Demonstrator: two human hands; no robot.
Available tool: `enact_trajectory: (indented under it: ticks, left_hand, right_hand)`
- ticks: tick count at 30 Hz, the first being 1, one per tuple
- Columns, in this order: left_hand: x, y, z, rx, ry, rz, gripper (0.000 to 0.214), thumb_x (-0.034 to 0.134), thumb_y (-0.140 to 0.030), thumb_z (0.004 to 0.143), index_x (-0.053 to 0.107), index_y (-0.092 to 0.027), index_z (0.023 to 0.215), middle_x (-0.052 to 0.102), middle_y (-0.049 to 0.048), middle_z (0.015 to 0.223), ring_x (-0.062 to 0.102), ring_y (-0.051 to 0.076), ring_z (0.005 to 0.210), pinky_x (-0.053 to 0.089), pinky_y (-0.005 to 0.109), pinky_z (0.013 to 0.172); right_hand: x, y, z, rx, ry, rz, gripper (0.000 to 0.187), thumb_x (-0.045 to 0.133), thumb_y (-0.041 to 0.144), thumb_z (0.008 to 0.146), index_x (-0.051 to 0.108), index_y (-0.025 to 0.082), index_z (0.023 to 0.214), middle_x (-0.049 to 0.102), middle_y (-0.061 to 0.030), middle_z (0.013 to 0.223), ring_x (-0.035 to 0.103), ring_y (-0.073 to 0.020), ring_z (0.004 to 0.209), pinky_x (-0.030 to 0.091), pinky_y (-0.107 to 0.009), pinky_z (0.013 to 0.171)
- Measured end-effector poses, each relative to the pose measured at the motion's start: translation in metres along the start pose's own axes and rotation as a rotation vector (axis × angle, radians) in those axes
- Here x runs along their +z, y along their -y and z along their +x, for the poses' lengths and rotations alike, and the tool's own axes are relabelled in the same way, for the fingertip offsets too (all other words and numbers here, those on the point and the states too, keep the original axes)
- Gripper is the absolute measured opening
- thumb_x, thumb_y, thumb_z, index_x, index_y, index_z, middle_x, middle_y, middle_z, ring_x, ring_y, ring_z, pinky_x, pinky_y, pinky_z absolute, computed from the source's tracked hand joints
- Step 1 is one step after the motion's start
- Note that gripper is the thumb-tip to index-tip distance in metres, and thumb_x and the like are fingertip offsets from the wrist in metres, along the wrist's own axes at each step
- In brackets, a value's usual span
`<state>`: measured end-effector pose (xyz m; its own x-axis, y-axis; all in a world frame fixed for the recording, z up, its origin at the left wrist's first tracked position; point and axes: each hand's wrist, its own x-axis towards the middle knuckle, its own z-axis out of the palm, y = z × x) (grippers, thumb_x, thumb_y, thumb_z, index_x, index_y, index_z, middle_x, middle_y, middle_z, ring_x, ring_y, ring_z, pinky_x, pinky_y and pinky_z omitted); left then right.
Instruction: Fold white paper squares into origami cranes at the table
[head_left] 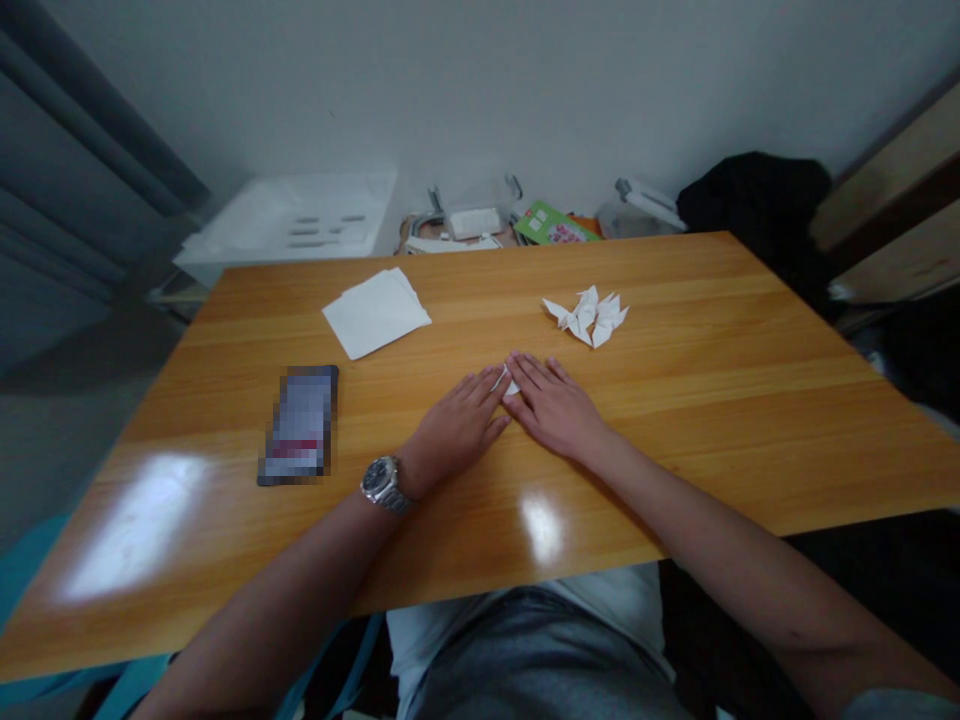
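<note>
The left hand (460,417) and right hand (553,407) lie flat, unclenched, apparently pinning the white paper (512,386) to the desk (720,390).

Worn on the wearer's own head, the camera looks forward and down from close above the table (720,400), catching shirt (555,660) at bottom, left hand (457,425) and right hand (553,408) mid-view, wall (480,90) over there.

The wooden tabletop (712,400) is gleaming glossily, the white piece (513,387) is showing matt paper, the blurred tub (262,215) is looking perhaps plastic.
</note>
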<state>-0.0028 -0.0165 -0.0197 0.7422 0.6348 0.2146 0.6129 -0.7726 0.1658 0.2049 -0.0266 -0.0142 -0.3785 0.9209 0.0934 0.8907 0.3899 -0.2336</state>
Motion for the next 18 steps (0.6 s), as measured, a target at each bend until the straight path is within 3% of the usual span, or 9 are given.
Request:
enact_trajectory:
  ticks: [9,14,18]
  left_hand:
    - [0.004,0.003,0.0,0.006,-0.014,0.014,0.061,0.037,-0.038,0.108,0.031,-0.006,0.159,0.035,0.0207,0.164,0.032,0.027,0.155,0.029,0.046,0.128]
    - [-0.003,0.003,-0.002,-0.012,0.022,0.04,0.061,0.035,-0.042,0.108,0.035,-0.006,0.157,0.037,0.0191,0.163,0.034,0.027,0.154,0.028,0.047,0.128]
    - [-0.012,0.009,-0.017,-0.039,0.035,0.062,0.06,0.036,-0.042,0.108,0.037,-0.007,0.157,0.038,0.0182,0.162,0.035,0.027,0.153,0.028,0.049,0.127]
  right_hand:
    - [0.005,0.005,0.002,0.043,-0.014,-0.005,0.067,0.025,0.052,0.107,0.035,0.014,0.161,0.032,-0.0109,0.167,0.029,-0.0259,0.156,0.016,-0.051,0.129]
    - [0.006,0.005,0.0,0.051,-0.013,-0.005,0.069,0.027,0.055,0.106,0.032,0.015,0.162,0.029,-0.0105,0.168,0.027,-0.0251,0.157,0.015,-0.053,0.129]
    - [0.005,0.005,0.001,0.06,-0.007,0.004,0.07,0.027,0.057,0.106,0.03,0.015,0.163,0.027,-0.0099,0.169,0.026,-0.0244,0.157,0.015,-0.052,0.129]
